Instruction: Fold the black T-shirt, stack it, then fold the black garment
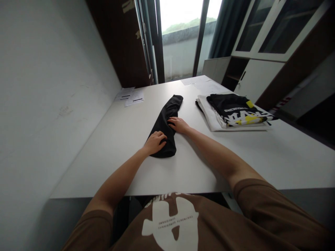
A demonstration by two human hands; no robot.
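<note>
A black garment [169, 115], folded into a long narrow strip, lies slantwise on the white table [104, 150]; its exact kind cannot be made out. My left hand [155, 142] rests on the near part of the strip, palm down, with the fingers slightly bent over the cloth. Farther up, my right hand [178, 124] lies on the strip's right edge, its fingers stretched onto the fabric. Neither hand lifts the cloth. The undersides of both hands are hidden.
To the right sits a stack of folded clothes, with a black printed shirt [238, 108] over white cloth [206, 111]. Paper sheets [134, 97] lie at the far left, more paper [201, 83] at the far edge. A wall [52, 87] borders the left side.
</note>
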